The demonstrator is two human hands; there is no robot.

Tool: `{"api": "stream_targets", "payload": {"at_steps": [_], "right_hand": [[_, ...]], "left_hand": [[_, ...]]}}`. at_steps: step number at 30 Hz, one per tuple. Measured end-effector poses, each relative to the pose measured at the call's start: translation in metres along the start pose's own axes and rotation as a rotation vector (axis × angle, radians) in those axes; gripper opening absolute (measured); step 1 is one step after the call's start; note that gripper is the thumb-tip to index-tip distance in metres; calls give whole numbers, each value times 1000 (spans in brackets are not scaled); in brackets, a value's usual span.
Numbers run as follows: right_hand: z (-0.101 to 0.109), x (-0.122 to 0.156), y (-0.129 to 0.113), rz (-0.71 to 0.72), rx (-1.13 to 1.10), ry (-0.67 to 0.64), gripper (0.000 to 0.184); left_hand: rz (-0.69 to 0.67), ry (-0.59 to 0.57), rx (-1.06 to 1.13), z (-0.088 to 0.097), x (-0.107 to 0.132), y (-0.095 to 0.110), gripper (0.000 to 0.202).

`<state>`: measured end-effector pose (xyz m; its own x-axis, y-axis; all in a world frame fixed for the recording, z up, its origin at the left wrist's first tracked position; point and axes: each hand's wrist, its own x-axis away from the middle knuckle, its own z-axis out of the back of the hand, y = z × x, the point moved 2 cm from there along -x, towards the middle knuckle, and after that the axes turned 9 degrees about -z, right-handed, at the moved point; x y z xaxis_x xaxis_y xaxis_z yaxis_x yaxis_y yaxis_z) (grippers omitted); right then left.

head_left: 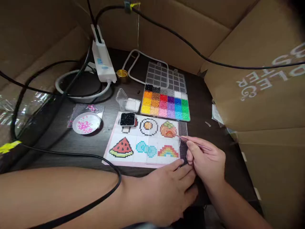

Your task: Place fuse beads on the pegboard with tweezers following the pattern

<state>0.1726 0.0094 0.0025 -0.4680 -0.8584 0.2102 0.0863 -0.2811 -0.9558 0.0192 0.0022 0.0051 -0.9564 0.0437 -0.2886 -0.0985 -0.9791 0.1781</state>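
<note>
Clamps a slim pinkish tool [202,146], perhaps tweezers, between thumb and fingers of the right hand [207,162], just right of centre. Should handle as light, stiff and slippery; best gripped mid-shaft, behind the fine tip. Looks straight, narrow and faintly shiny. Points at the orange fruit pattern [168,129], under a clear pegboard [183,128], probably light and easily nudged, best steadied by its edges. Rests the left hand [166,190], fingers slightly apart, at the board's near edge. Farther out, shows a bead case [171,99] at upper centre and a white dish [96,120] of pink beads at left.
</note>
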Motion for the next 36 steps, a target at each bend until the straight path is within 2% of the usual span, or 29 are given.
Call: {"api": "stream_targets", "payload": {"at_steps": [21, 25, 30, 36], "right_hand": [[0, -1, -4, 3, -71, -18, 19], [4, -16, -7, -91, -373, -59, 16], [16, -44, -14, -300, -752, -125, 14], [16, -62, -26, -445, -946, -169, 13]], "left_hand": [[1, -38, 32, 5, 1, -3, 58], [-2, -65, 37, 4, 2, -2, 58], [-30, -93, -1, 6, 1, -3, 57], [-72, -112, -40, 6, 0, -7, 60]]}}
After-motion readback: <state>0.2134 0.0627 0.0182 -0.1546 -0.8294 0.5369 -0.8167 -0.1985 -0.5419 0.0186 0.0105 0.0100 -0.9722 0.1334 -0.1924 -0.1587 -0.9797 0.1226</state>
